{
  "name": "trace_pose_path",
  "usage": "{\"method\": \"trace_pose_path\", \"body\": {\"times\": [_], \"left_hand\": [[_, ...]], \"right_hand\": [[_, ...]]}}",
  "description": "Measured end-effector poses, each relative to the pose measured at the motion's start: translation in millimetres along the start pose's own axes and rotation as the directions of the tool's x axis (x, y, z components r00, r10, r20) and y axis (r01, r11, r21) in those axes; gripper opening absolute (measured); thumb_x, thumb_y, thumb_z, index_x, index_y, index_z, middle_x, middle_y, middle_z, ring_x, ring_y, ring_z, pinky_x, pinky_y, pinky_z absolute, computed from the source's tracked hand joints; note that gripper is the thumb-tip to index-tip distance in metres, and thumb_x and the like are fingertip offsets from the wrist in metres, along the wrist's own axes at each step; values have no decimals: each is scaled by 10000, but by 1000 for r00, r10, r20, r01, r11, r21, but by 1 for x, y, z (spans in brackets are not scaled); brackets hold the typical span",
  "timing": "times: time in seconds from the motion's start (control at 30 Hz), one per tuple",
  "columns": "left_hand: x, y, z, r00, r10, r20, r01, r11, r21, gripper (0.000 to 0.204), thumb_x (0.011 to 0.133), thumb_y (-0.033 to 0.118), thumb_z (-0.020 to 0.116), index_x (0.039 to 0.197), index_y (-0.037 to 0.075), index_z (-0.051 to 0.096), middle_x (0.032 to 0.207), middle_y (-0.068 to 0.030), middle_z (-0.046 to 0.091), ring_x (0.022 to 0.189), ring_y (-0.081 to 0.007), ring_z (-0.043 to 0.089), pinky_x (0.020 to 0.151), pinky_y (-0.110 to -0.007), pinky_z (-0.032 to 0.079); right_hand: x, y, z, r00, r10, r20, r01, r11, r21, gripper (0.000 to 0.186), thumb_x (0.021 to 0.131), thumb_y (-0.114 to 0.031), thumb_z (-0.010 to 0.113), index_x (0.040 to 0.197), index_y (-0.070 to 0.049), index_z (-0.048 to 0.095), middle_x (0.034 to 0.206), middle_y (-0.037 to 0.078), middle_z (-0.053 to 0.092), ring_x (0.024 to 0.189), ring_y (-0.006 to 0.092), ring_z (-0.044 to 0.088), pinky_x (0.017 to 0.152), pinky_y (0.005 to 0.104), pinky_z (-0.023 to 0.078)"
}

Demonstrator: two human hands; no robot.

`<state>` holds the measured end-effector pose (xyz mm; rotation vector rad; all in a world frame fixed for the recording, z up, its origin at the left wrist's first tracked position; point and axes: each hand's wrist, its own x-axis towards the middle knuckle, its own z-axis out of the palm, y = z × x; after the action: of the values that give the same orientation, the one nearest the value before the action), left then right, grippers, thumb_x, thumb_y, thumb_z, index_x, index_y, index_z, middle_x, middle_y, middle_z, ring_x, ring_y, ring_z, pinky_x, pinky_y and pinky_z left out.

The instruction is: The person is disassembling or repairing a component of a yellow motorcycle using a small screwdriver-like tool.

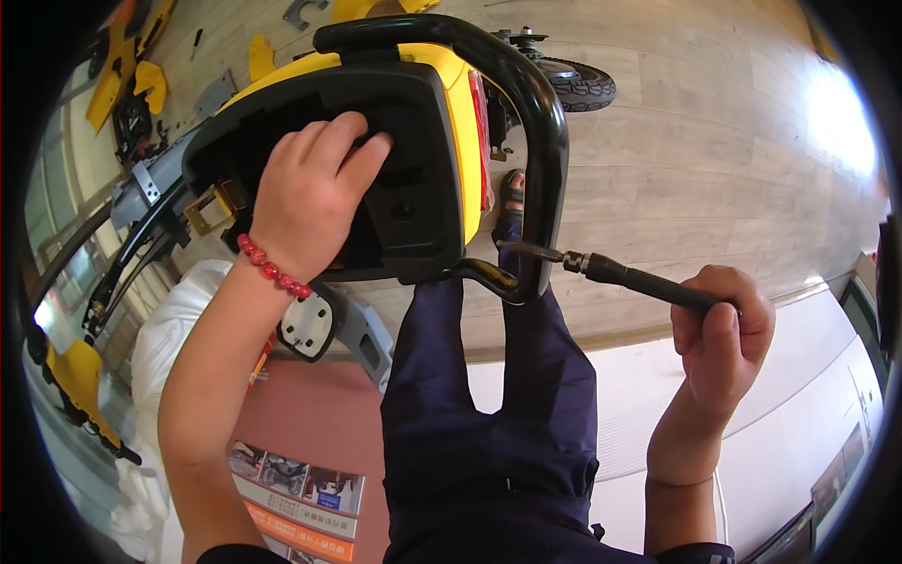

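My left hand (315, 183), wearing a red bead bracelet (268, 267), rests over the black recessed panel (404, 188) on a yellow scooter body (451, 70). Its fingers curl downward, and their tips are hidden, so what they grip cannot be made out. On the right, my right hand (722, 329) is closed round the black handle of a slim hand tool (625, 274). The tool's narrow metal blade points left and overlaps the black tubular rail (550, 141) in this view. Whether the blade touches the rail cannot be told.
A black tyre (583, 86) lies beyond the rail. Yellow body parts (113, 75) are scattered on the wood-look floor (695, 141) at far left. White plastic sheeting (178, 329) and a printed leaflet (310, 498) lie at lower left. One sandalled foot (512, 188) stands beside the scooter.
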<state>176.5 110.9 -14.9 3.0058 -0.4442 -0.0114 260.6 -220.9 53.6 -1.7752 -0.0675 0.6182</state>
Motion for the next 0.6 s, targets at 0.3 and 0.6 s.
{"method": "trace_pose_path", "body": {"times": [0.3,0.6], "left_hand": [[0,11,4,983,-178,-45,165,963,-213,311,702,-78,631,992,22,684,1035,-113,605,889,-302,615,778,-392,521],[-39,41,2,702,-712,19,582,558,-592,257,843,-102,553,1039,6,681,993,-121,628,830,-244,642,757,-299,521]], "right_hand": [[-3,0,-2,998,31,50,-35,996,82,548,913,-480,644,790,54,619,569,34,509,470,82,448,444,226,297],[-3,34,-17,982,55,181,-142,845,515,426,992,-340,561,994,85,567,649,81,515,495,106,435,439,249,309]]}}
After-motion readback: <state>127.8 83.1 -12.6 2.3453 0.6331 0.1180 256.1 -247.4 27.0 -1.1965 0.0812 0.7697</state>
